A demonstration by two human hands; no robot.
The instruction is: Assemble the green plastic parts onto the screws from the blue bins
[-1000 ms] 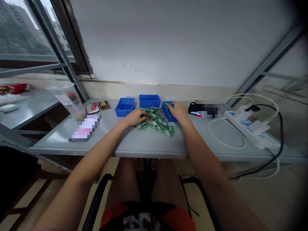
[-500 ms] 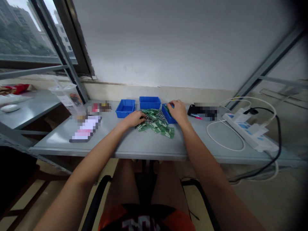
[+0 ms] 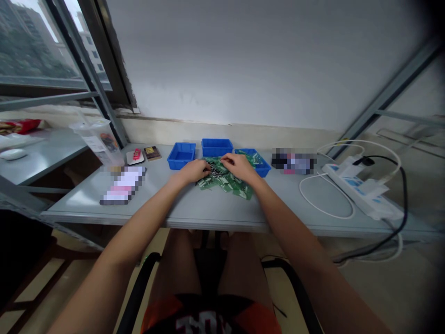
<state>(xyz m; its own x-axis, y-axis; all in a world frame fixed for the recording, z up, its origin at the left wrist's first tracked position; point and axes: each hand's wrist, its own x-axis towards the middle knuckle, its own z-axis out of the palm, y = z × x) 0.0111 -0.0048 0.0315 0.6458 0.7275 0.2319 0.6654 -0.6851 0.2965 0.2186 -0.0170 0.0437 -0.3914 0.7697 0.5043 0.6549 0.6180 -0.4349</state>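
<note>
Left hand [image 3: 195,171] and right hand [image 3: 239,166] at a heap of small green see-through plastic packets [image 3: 239,188]

From where I stand, the person sits at a smooth grey desk [image 3: 212,211], both forearms laid across its front edge. The heap lies on the desk between the arms, with thin, shiny silvery pieces [image 3: 218,172] mixed in. The left hand is at the heap's left side, its fingers curled in among the silvery pieces; I cannot tell whether its grip is clamped on anything. The right hand is over the back of the heap, thumb and fingertips bent toward each other, but whether that grip holds a packet I cannot make out.

Behind the heap are three blue plastic trays: a left tray [image 3: 179,164], a middle tray [image 3: 217,150] and a right tray [image 3: 263,172], the last just beyond the right hand, with more green packets lying in it. Away to the left stands a clear plastic cup with a straw [image 3: 99,144]; on the far right lies a white power strip [image 3: 365,195] with plugs and cables.
</note>
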